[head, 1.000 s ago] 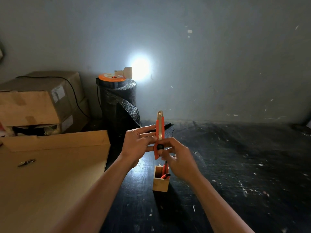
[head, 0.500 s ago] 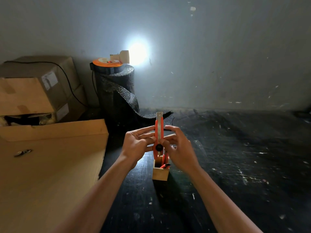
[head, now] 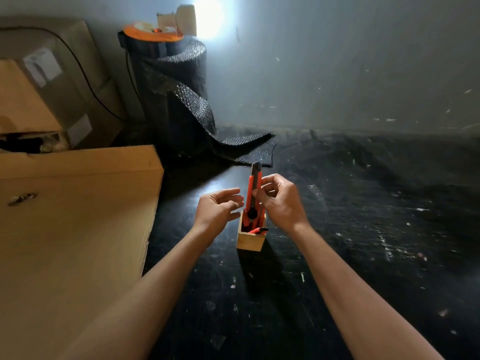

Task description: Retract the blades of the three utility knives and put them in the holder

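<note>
A small wooden holder (head: 250, 241) stands on the black table at centre. An orange utility knife (head: 253, 188) stands upright with its lower end inside the holder and its metal tip pointing up. My right hand (head: 281, 201) pinches the knife's upper part from the right. My left hand (head: 217, 208) hovers just left of the knife with fingers spread, apart from it. More orange knife handles (head: 257, 230) lean inside the holder; how many is hidden.
A large cardboard box (head: 78, 209) fills the left side close to my left arm. More boxes (head: 39, 81) are stacked behind it. A black bubble-wrap roll (head: 176, 94) with an orange reel on top stands at the back, and a lamp glares against the wall.
The knife came down from mid-air into the holder. My left hand let go of it and opened. The view tilted downward.
</note>
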The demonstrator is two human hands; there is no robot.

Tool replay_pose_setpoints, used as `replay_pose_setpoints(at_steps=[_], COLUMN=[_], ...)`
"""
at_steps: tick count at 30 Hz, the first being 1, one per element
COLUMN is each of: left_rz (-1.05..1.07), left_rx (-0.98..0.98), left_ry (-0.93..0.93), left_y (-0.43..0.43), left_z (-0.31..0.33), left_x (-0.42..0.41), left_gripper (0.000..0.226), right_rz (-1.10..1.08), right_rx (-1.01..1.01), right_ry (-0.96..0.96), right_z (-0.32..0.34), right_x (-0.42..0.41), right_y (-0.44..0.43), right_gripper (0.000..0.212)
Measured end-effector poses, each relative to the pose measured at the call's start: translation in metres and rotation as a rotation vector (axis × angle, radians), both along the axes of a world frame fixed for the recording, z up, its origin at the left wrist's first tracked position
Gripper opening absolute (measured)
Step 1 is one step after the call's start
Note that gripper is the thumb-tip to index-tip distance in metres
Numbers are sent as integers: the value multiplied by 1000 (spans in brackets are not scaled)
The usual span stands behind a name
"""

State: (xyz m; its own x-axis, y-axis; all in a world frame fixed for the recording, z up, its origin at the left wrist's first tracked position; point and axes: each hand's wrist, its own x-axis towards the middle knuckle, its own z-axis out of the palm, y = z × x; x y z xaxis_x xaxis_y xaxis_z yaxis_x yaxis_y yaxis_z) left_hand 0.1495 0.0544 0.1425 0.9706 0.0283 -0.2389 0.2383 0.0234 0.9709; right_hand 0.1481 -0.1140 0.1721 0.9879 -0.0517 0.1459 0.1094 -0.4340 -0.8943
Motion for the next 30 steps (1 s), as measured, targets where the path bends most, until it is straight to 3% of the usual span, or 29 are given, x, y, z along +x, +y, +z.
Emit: replay_pose_setpoints(at_steps=[4, 10, 15, 21, 30], left_rz=[-109, -328, -292, -232, -204], left_rx=[235, 428, 409, 395, 433], left_ry=[105, 235, 199, 181, 179], left_y=[-3, -20, -22, -22, -19], left_z=[-42, -81, -103, -110, -104], left_x=[24, 42, 41, 40, 26], left_gripper=[62, 103, 65, 74, 69], right_rz=[-57, -84, -47, -29, -44], right_rx=[-149, -266, -340, -412, -337], right_ry=[8, 93, 185, 275, 218], right_z=[-22, -57, -77, -93, -63], right_x=[18, 42, 50, 52, 40], right_y=[2, 1, -1, 2, -8], right_gripper=[15, 13, 9, 10, 16])
